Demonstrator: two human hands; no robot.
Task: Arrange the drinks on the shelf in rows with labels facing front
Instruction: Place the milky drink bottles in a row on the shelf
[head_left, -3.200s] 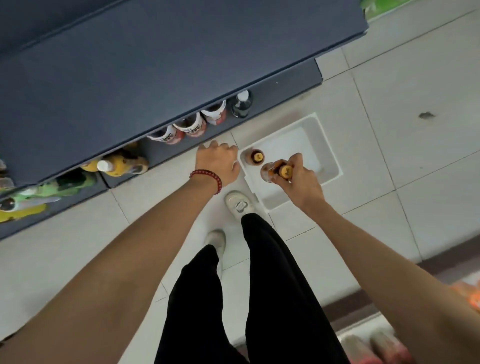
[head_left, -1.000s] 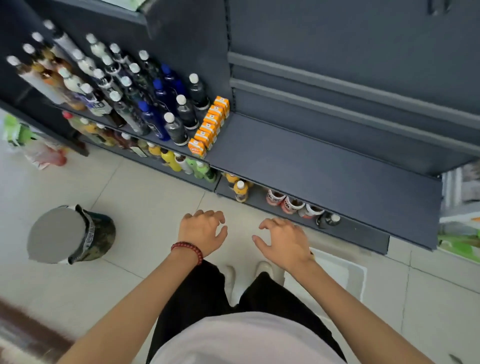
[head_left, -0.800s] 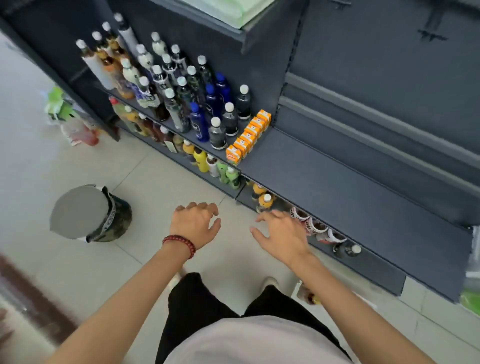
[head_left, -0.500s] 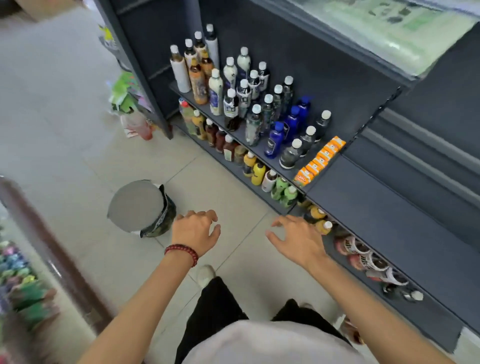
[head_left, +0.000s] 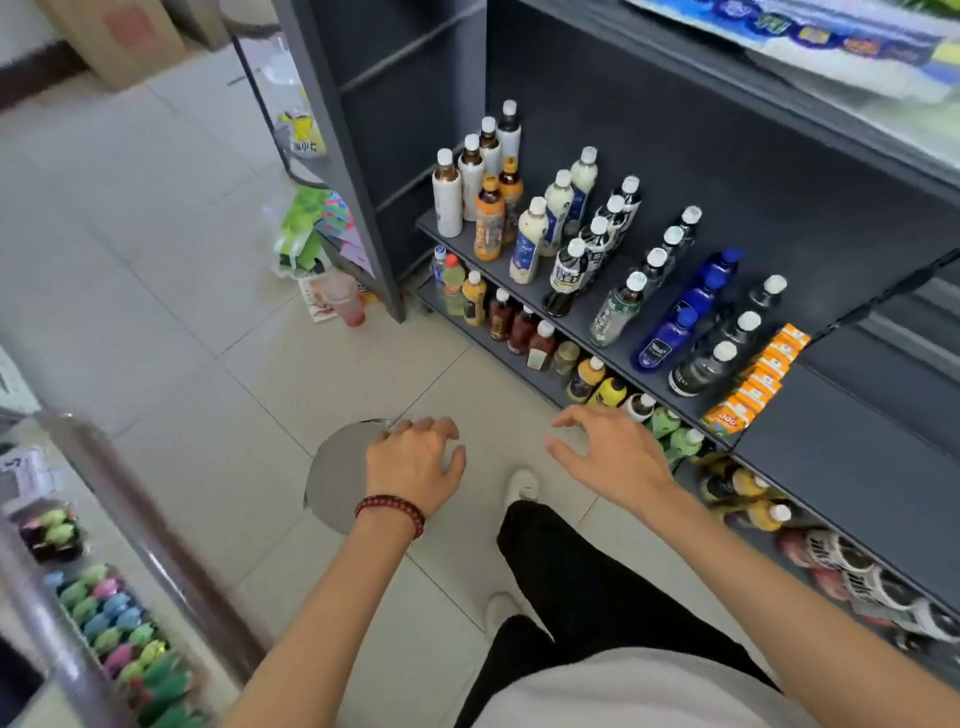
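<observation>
At the far left stood a case of small coloured figures (head_left: 111, 644). The left hand (head_left: 413, 470), a red bead bracelet (head_left: 390, 512) at its wrist, hung over the floor with fingers spread and nothing in it, above a round grey lid (head_left: 332, 478). The right hand (head_left: 613, 457) was likewise spread and bare, just off the lower shelf's edge.

The drinks stood on the grey shelf (head_left: 831, 441): white bottles (head_left: 448, 195), orange-labelled ones (head_left: 489, 221), cream ones (head_left: 527, 244), dark ones (head_left: 569, 275), blue ones (head_left: 665, 338), then orange cartons (head_left: 753, 384), in rows running front to back. That left stretch looked done; the shelf to the right lay bare, so stock seemingly remained to place. Labels were too blurred to read.
</observation>
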